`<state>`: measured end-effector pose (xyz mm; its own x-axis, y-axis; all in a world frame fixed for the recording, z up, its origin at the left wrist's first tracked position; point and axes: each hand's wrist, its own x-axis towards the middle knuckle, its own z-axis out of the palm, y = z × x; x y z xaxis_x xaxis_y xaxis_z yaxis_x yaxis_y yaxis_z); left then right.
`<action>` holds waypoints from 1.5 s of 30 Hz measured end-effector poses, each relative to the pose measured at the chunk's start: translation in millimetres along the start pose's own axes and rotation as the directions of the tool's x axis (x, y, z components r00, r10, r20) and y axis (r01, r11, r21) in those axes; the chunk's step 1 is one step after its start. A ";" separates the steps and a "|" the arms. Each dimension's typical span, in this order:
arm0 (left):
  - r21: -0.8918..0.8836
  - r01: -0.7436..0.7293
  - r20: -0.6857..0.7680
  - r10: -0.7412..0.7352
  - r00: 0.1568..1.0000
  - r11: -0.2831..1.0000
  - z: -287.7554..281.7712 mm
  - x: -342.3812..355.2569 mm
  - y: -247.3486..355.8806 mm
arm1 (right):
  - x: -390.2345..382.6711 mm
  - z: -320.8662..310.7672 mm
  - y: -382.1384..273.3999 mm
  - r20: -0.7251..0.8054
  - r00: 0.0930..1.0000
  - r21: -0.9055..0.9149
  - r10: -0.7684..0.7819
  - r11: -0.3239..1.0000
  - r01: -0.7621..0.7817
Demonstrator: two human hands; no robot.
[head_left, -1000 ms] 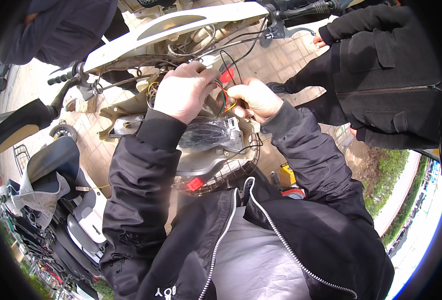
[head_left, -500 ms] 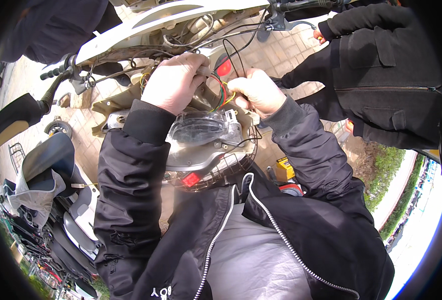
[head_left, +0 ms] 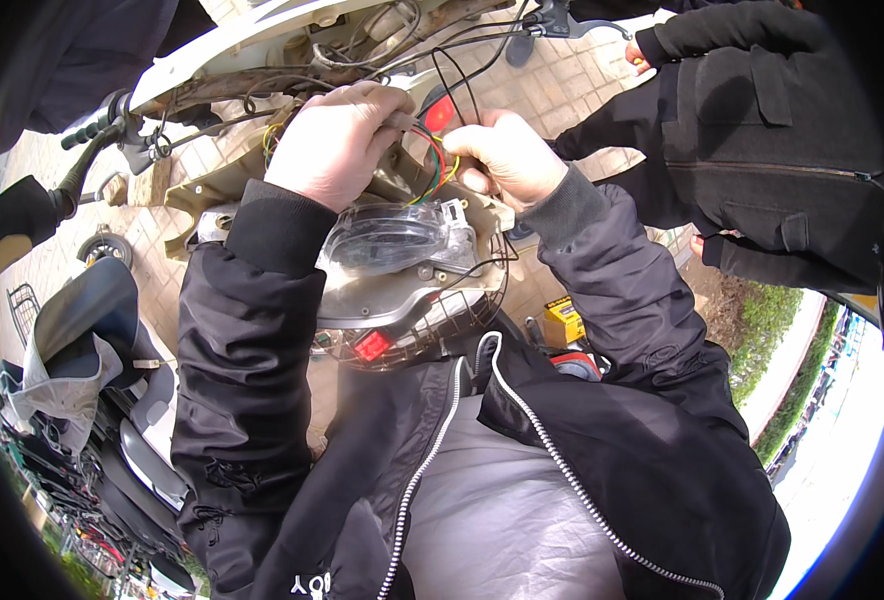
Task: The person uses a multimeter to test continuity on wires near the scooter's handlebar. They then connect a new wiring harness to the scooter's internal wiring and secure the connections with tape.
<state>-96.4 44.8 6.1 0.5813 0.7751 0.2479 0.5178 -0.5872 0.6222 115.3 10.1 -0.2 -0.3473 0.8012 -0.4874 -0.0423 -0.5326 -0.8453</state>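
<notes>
My left hand [head_left: 337, 145] is closed, its fingertips pinching a small grey wire connector [head_left: 399, 121]. Red, green and yellow wires [head_left: 433, 165] hang down from that connector in a loose bundle. Just to the right, my right hand [head_left: 512, 160] is closed too, thumb and forefinger at the yellow wire; its other fingers are curled and partly hidden. Below both hands lies a clear headlight unit [head_left: 387, 240] in a pale scooter front panel [head_left: 362, 300]. Black cables [head_left: 452, 75] loop behind the hands, and a red light [head_left: 440, 113] shows between them.
The scooter's white body panel [head_left: 232, 55] and handlebar grip [head_left: 87, 133] span the far side. A wire basket [head_left: 442, 330] sits under the front panel. To the right a person in dark clothes [head_left: 762, 150] stands close. A yellow box [head_left: 564, 322] lies near my right forearm.
The whole scene has shifted slightly left in view. Both hands keep their hold near the wires, and my right fingers look a little closer to the bundle.
</notes>
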 end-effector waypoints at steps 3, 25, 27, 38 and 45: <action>0.024 -0.055 -0.013 0.055 0.998 0.998 0.0 1.1 -1.3 | 4.4 -2.2 -1.2 0.037 0.999 0.010 0.026 1.000 -0.027; 0.080 -0.094 0.015 0.093 0.996 0.992 -0.2 3.8 -14.3 | 3.8 -2.7 -19.6 -0.037 0.972 -0.134 0.233 0.963 -0.236; 0.061 -0.096 0.012 0.095 0.995 0.994 -0.6 3.6 -14.6 | 3.6 2.7 -13.6 -0.146 0.984 -0.183 0.104 0.975 -0.130; 0.131 -0.124 0.041 0.119 0.992 0.984 -1.1 6.3 -15.2 | 5.6 0.2 -11.7 -0.095 0.993 -0.066 0.076 0.994 -0.083; 0.196 -0.072 0.038 0.065 0.997 0.978 1.7 3.7 -15.0 | 1.7 7.8 -5.2 -0.150 0.971 -0.348 -0.184 0.929 0.122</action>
<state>-100.9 56.0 -3.6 0.6375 0.7255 0.2593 0.5880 -0.6756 0.4447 107.6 12.1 5.1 -0.1892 0.9172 -0.3506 0.2446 -0.3018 -0.9215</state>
